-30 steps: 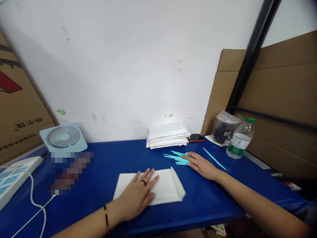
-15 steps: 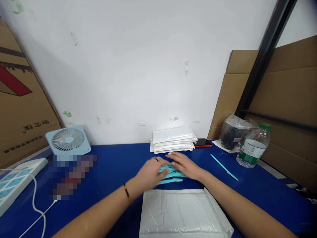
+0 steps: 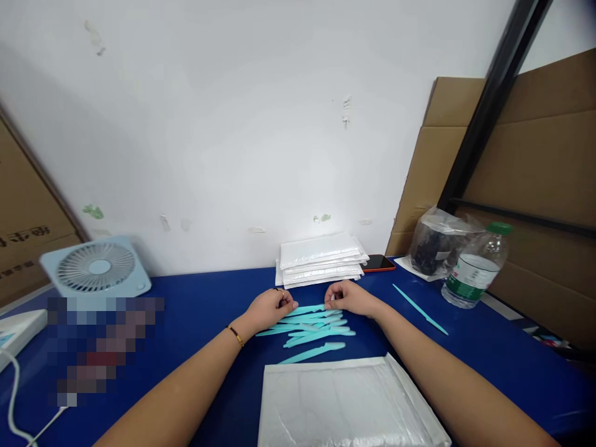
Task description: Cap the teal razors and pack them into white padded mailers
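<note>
Slim turquoise eyebrow razors [image 3: 316, 335] lie in a loose pile on the blue table, pointing mostly sideways. At the far edge of the pile, my left hand [image 3: 274, 307] has its fingers closed at the left end of one razor [image 3: 310, 308]. My right hand [image 3: 347, 298] pinches that same razor's right end. One razor [image 3: 313, 354] lies nearer to me, apart from the heap. Another razor [image 3: 420, 310] lies alone to the right. Just below the pile is a white padded mailer [image 3: 344, 403].
Stacked white padded mailers [image 3: 321, 257] stand by the wall, with a phone [image 3: 378, 263] beside them. At right are a water bottle [image 3: 475, 270] and a bagged dark item [image 3: 428, 248]. A fan [image 3: 97, 267] and a power strip [image 3: 23, 329] occupy the left. A blurred patch covers something there.
My hands have drawn apart from over the pile, and the razors between them are now spread out and visible. Each hand has closed on an end of one razor. The view has shifted slightly right.
</note>
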